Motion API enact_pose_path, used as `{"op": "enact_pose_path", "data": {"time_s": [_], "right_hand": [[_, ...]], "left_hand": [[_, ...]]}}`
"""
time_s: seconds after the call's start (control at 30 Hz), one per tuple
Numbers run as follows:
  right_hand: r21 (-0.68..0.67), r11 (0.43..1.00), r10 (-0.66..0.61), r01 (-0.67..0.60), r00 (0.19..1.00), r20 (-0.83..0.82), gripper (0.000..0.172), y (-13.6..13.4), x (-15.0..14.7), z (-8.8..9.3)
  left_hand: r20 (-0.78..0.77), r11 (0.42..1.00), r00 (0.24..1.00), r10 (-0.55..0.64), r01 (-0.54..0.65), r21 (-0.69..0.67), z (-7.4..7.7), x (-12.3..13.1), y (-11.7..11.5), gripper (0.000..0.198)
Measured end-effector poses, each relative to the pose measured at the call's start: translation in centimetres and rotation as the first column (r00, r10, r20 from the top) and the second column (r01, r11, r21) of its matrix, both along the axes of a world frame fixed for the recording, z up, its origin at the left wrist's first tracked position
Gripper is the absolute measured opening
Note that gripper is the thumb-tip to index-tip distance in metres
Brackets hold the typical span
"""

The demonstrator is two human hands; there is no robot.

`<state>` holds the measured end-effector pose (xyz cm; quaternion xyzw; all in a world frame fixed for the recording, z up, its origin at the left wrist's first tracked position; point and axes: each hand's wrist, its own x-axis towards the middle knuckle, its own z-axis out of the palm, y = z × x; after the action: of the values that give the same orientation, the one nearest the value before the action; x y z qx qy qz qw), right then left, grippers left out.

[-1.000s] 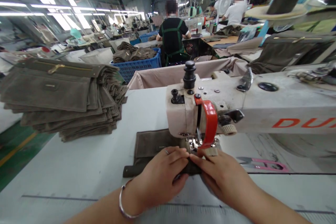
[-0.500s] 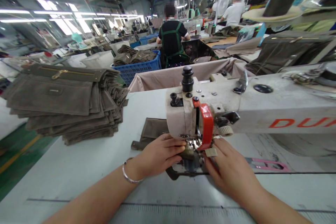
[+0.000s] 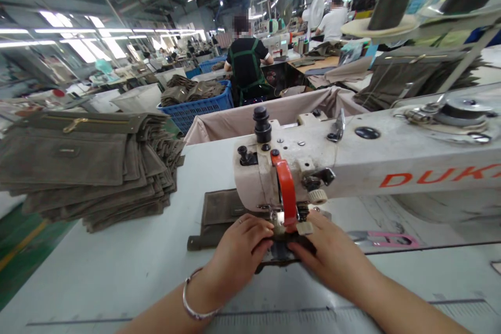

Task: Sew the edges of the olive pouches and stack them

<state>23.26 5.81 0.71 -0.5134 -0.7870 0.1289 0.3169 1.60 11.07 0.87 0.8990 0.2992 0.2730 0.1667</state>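
Note:
An olive-grey fabric pouch piece (image 3: 221, 214) lies flat under the head of a white sewing machine (image 3: 344, 154), with a rolled or folded strip along its near side. My left hand (image 3: 242, 245), a bangle at its wrist, is closed with thumb and fingers pinching the fabric's near edge just left of the needle area. On the other side, my right hand (image 3: 326, 248) presses thumb and fingers to the work beside the presser foot; its fingertips are partly hidden behind the red guard (image 3: 287, 190) and a pale block. The needle itself is hard to make out.
A tall stack of matching pouches (image 3: 78, 162) stands on the table's left. Pink-handled thread snips (image 3: 391, 239) lie right of my right hand. Beyond the machine are a cloth-lined bin (image 3: 219, 122), a blue crate (image 3: 199, 107) of pouches and a seated co-worker (image 3: 248, 62).
The view has shifted, so the scene sits further left and slightly lower. My left hand's fingers are more bent, and more of the pouch piece shows beside it. Both hands stay at the needle area.

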Motion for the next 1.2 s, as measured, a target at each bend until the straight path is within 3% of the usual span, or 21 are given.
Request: {"op": "enact_pose_path", "data": {"time_s": [0.07, 0.17, 0.37, 0.6, 0.77, 0.93, 1.1, 1.2], "right_hand": [[-0.015, 0.999, -0.039, 0.039, 0.999, -0.015, 0.020, 0.2, 0.1, -0.2], [0.070, 0.997, 0.022, -0.021, 1.000, -0.013, 0.010, 0.7, 0.2, -0.3], [0.222, 0.972, 0.049, -0.081, 0.988, 0.145, 0.014, 1.3, -0.5, 0.1], [0.064, 0.998, 0.024, -0.026, 0.999, 0.034, 0.010, 0.3, -0.4, 0.7], [0.111, 0.990, 0.092, -0.092, 0.996, 0.000, 0.018, -0.2, -0.7, 0.2], [0.152, 0.987, 0.047, -0.050, 0.999, 0.018, 0.022, 0.1, -0.8, -0.4], [0.222, 0.975, 0.017, -0.027, 0.999, 0.046, 0.022, 1.1, -0.9, -0.6], [0.191, 0.982, -0.017, 0.004, 0.998, 0.064, 0.020, 1.5, -0.9, -0.9]], "left_hand": [[0.017, 0.999, 1.000, 0.024, -0.024, -0.027, 0.0, 0.0, -0.1, 0.011], [0.021, 1.000, 0.999, 0.025, -0.025, -0.004, 0.1, -0.1, -0.1, 0.016], [-0.023, 0.993, 0.999, -0.028, 0.030, 0.115, 0.0, -0.1, -0.3, 0.017], [-0.073, 0.995, 0.996, -0.048, 0.054, 0.088, 0.6, 0.2, -0.2, 0.015], [-0.012, 0.995, 0.999, -0.041, 0.041, 0.086, 0.2, 0.3, -0.2, 0.014], [-0.090, 0.999, 0.995, -0.036, 0.038, 0.012, 0.2, 0.5, 0.2, 0.012], [-0.042, 0.994, 0.999, -0.034, 0.038, 0.099, -0.1, 0.9, 1.5, 0.011], [-0.078, 0.996, 0.997, -0.019, 0.026, 0.085, -0.2, 1.0, 2.1, 0.011]]}}
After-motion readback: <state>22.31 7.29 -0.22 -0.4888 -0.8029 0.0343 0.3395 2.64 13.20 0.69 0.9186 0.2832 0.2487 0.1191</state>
